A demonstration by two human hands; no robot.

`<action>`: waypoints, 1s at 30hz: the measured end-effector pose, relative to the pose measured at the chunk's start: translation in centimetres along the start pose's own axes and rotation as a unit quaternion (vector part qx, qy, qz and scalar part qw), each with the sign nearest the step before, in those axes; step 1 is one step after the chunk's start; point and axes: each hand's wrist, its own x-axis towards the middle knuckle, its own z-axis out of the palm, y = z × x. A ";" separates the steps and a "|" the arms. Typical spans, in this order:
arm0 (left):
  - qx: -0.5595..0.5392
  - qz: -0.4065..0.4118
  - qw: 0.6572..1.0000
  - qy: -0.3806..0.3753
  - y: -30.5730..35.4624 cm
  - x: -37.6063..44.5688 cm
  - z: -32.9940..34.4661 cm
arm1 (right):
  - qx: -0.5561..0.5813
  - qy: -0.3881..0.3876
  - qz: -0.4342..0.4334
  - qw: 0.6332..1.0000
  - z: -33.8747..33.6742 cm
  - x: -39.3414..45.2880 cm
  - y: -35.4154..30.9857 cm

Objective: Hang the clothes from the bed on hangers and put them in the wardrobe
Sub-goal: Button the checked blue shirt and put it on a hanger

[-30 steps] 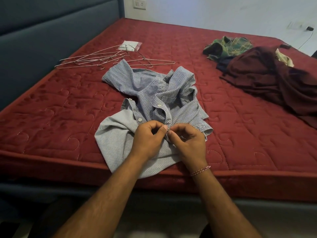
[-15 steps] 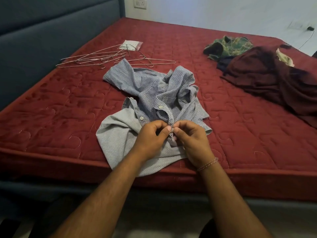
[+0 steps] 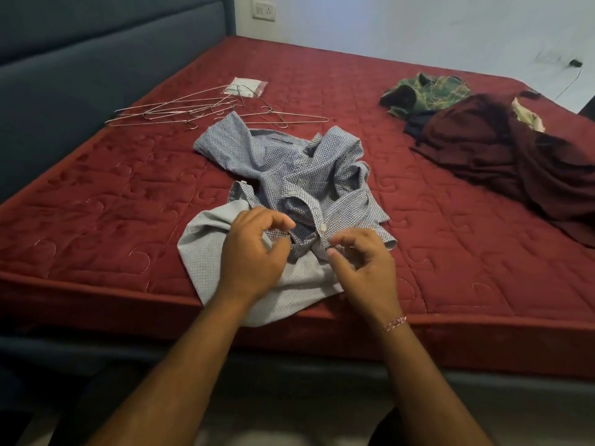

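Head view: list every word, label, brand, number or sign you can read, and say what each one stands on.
No text in this view can be read.
Clear packet by the wire hangers: a white insert shows inside, any print on it too small to read.
Wall socket plate: switches and sockets only, no lettering visible.
Blue checked shirt: no readable tag or brand.
Green plaid garment and maroon garment: no lettering visible.

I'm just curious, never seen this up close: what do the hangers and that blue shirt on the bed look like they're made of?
The hangers look like thin bare metal wire, silvery with a slight shine, bent into triangles with hooks. The blue shirt looks like light woven fabric, perhaps cotton: matte, finely patterned, crumpling in soft folds, paler on its inside. The fibre itself cannot be told.
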 end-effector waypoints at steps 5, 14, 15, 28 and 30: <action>0.220 0.049 0.949 -0.220 -2.3 0.9 -1.1 | -0.122 -0.058 -0.056 0.989 0.9 -0.3 0.2; -0.100 0.004 0.932 -0.348 0.1 11.2 -6.4 | 0.042 -0.140 -0.011 0.989 -5.5 7.3 -2.6; -0.101 -0.007 0.920 -0.379 -0.1 12.6 -7.0 | 0.029 -0.194 -0.003 0.981 -6.7 8.8 -2.9; 0.185 0.007 0.978 -0.097 7.0 24.7 -5.8 | -0.316 0.169 -0.073 0.931 -8.7 23.4 -9.3; 0.094 -0.028 0.971 -0.217 6.4 21.4 -5.9 | -0.305 0.122 -0.056 0.943 -8.0 20.4 -9.2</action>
